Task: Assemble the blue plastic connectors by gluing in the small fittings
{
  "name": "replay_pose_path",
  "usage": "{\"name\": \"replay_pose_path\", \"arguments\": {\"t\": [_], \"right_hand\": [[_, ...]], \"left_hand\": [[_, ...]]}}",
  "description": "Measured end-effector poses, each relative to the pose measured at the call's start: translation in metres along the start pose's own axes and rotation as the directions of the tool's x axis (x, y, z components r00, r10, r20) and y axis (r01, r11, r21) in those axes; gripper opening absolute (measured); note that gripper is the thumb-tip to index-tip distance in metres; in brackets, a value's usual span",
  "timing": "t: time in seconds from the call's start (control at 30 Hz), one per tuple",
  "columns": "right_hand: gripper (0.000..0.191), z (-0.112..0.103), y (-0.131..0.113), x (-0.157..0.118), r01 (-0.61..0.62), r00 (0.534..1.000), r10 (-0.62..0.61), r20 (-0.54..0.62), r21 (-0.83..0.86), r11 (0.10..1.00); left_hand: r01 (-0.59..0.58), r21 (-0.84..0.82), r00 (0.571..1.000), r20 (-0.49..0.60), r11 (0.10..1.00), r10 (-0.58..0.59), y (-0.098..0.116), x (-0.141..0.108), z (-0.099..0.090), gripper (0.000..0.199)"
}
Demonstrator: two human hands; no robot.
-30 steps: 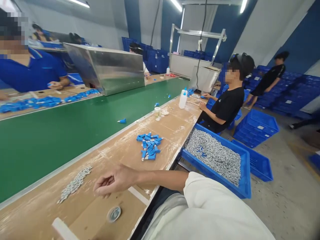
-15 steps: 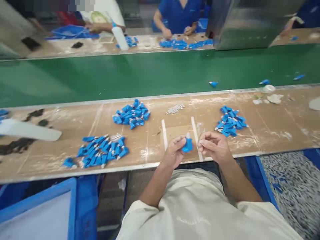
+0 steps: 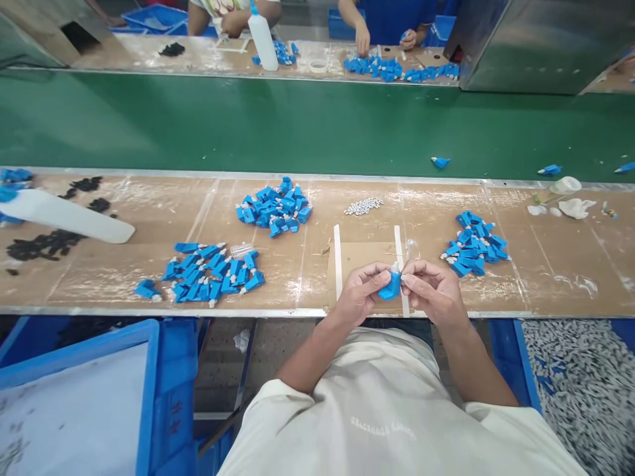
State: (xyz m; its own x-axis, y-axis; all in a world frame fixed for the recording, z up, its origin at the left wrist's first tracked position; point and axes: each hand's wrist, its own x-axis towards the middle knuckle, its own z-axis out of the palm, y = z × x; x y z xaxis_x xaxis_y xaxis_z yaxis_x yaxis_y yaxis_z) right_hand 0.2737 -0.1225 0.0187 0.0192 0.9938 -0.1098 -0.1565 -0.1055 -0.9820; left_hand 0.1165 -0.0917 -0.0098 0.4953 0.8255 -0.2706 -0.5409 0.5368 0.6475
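Observation:
Between thumb and fingers, my left hand [image 3: 364, 291] holds a blue piece [image 3: 390, 287] with a pale tip pointing up. My right hand [image 3: 430, 289] is closed in a pinch at the right side of that piece; what lies between its fingertips is too small to make out. Both hands are above the front of the table, over a cardboard sheet [image 3: 364, 254] with white strips. Beyond them lies a small pile of grey-white bits [image 3: 364, 206]. Piles of blue pieces lie to the left [image 3: 274, 208] and right [image 3: 475, 244].
A white bottle [image 3: 74, 215] lies at the left near black pieces [image 3: 44, 244]. Blue bins [image 3: 151, 370] stand below the table edge on both sides. Past the green belt [image 3: 248, 125], two people work at another table. A small jar [image 3: 565, 186] is at the far right.
My right hand has closed in on the blue piece, which was apart from it before. The camera view has shifted, so the table appears slightly higher and further right.

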Motion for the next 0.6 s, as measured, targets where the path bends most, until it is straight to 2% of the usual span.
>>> {"name": "replay_pose_path", "arguments": {"t": [0.17,0.37,0.6], "right_hand": [[0.033,-0.001,0.008,0.0,0.054,0.998,-0.057,-0.036,-0.079,0.995],[0.031,0.008,-0.001,-0.001,0.08,0.989,-0.105,-0.106,-0.218,0.973],[0.033,0.014,-0.001,0.002,0.089,0.987,-0.118,-0.111,-0.237,0.967]], "left_hand": [[-0.035,0.029,0.999,-0.005,0.999,0.035,-0.001,0.0,-0.001,0.05],[-0.18,0.169,0.982,-0.018,0.969,0.186,-0.007,0.003,-0.01,0.046],[-0.274,0.287,0.953,-0.044,0.918,0.299,-0.005,0.002,-0.012,0.046]]}}
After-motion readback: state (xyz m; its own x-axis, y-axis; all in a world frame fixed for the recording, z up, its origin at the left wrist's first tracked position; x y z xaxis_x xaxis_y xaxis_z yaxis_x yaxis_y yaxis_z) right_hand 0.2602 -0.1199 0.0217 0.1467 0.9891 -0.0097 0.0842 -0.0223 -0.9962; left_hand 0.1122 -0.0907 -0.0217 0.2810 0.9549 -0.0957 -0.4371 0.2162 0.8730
